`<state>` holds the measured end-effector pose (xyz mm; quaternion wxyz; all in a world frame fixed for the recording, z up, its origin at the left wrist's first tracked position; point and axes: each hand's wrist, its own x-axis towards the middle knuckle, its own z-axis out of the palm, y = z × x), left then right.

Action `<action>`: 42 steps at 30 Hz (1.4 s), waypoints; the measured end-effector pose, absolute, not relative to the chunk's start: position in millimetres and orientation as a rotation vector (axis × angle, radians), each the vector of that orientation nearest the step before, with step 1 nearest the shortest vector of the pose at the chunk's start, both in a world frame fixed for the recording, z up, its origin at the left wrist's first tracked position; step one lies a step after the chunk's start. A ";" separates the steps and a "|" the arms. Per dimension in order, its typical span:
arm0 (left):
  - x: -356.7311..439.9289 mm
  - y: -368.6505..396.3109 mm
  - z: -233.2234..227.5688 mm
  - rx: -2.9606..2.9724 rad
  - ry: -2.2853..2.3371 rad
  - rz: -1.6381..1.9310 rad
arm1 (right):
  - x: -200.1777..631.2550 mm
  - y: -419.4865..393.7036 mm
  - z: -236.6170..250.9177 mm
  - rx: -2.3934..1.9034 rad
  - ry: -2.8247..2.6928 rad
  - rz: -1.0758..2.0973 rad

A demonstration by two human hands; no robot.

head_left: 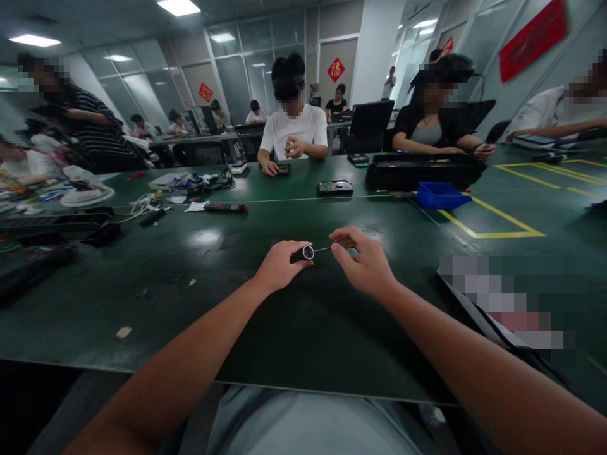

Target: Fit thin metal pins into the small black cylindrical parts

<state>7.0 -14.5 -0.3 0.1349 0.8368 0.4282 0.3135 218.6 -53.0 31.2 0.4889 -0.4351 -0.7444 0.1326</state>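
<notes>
The left hand (279,265) grips a small dark cylinder (303,254) between thumb and curled fingers, holding it just above the green worktop (199,303). The cylinder's long axis runs across the view, from left hand toward right, and its open end with a bright ring (308,253) faces the right hand. From that ring a thin metal pin (322,249) sticks out along the same line (it may be a bit or a shaft, too small to tell). The right hand (365,262) meets it from the other side, thumb and forefinger pressed together on the pin's far tip, the other fingers loosely bent behind.

So the two hands face each other along one straight line, left on the body, right on the pin, with only the short bare stretch of pin between them. Both hands are about equally near; neither rests flat on the worktop.

Beyond the hands, well apart, lie a circuit board (335,187) and a blue tray (441,195). Other people sit at the far side, busy with their own hands.
</notes>
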 end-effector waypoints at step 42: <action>5.3 -9.9 -2.1 2.440 1.235 0.944 | 212.2 -36.7 14.9 -1.062 -1.358 0.810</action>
